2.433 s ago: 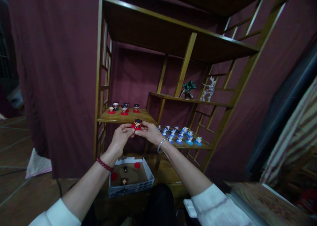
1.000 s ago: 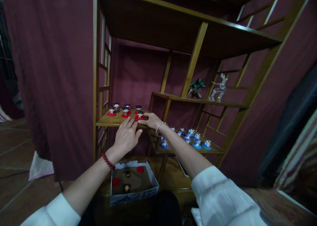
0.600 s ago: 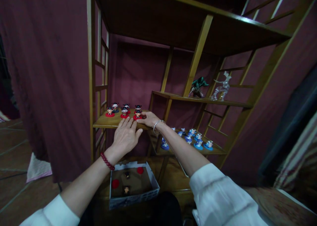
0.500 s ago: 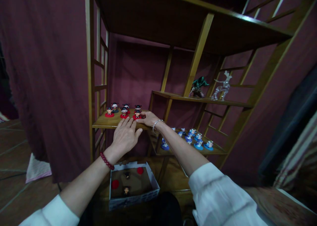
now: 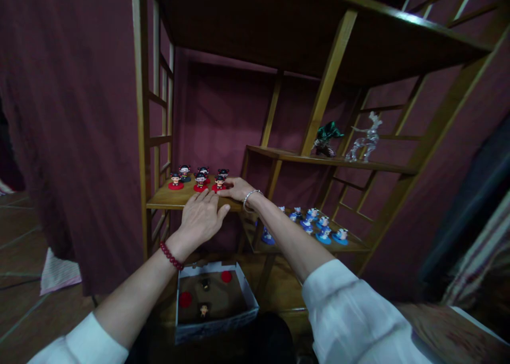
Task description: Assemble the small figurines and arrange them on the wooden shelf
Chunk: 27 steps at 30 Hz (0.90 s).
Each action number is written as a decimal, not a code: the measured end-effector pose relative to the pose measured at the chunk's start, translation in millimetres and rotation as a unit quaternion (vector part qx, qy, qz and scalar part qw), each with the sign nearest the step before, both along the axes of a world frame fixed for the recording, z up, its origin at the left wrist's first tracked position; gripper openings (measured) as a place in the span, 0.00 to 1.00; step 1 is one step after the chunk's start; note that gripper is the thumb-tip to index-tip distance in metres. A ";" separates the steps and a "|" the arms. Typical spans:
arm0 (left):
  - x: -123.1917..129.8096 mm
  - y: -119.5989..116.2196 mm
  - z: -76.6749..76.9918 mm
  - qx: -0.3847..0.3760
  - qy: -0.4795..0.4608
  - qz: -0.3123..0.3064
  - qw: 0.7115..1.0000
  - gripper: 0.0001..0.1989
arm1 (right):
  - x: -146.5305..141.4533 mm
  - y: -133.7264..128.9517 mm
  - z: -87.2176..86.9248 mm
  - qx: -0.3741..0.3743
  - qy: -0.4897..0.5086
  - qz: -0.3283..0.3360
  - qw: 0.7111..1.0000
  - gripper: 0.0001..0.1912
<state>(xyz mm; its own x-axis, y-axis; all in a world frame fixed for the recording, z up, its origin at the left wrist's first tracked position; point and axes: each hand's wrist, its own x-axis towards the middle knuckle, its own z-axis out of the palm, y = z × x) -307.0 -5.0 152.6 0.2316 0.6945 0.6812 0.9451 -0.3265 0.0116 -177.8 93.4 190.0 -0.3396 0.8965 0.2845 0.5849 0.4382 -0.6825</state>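
Several small black-haired figurines stand in two rows on the left wooden shelf (image 5: 167, 197), most on red round bases. My right hand (image 5: 238, 189) is at the front right figurine (image 5: 219, 183), its thumb and forefinger round the red base. My left hand (image 5: 203, 215) lies over the shelf's front edge, fingers stretched forward and thumb apart, its fingertips just in front of the front middle figurine (image 5: 200, 180). Nothing shows in the left hand.
Below is an open box (image 5: 217, 323) with two red discs and two small dark-haired pieces. Several blue and white figurines (image 5: 323, 235) stand on the lower right shelf. Above them are a green ornament (image 5: 327, 138) and a clear deer (image 5: 367, 140). A curtain (image 5: 79, 130) hangs at left.
The front right figurine has shifted slightly left, nearer the front middle one, with my right hand at it. My left hand has hardly moved. The view has turned a little.
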 end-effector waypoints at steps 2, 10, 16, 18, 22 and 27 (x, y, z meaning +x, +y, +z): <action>-0.3 0.5 1.0 -0.006 -0.002 0.000 1.000 0.25 | -1.1 1.2 0.5 0.002 0.003 -0.001 1.000 0.15; -1.9 -0.6 6.3 -0.027 0.002 0.001 1.000 0.25 | -2.8 4.2 0.9 -0.019 0.025 0.022 0.999 0.15; -2.0 1.0 5.7 -0.019 0.008 0.007 1.000 0.25 | -4.5 4.3 0.6 -0.027 0.029 0.010 0.999 0.15; -2.0 1.9 5.0 -0.009 0.008 0.007 1.000 0.25 | -5.7 3.4 1.1 -0.031 0.031 0.008 0.999 0.15; -2.2 2.8 4.0 0.002 0.007 0.008 1.000 0.24 | -7.5 1.6 2.2 -0.031 0.023 0.002 0.999 0.15; -2.0 3.4 3.2 0.005 0.000 0.005 1.000 0.24 | -6.3 3.3 1.1 -0.008 -0.005 0.005 1.000 0.16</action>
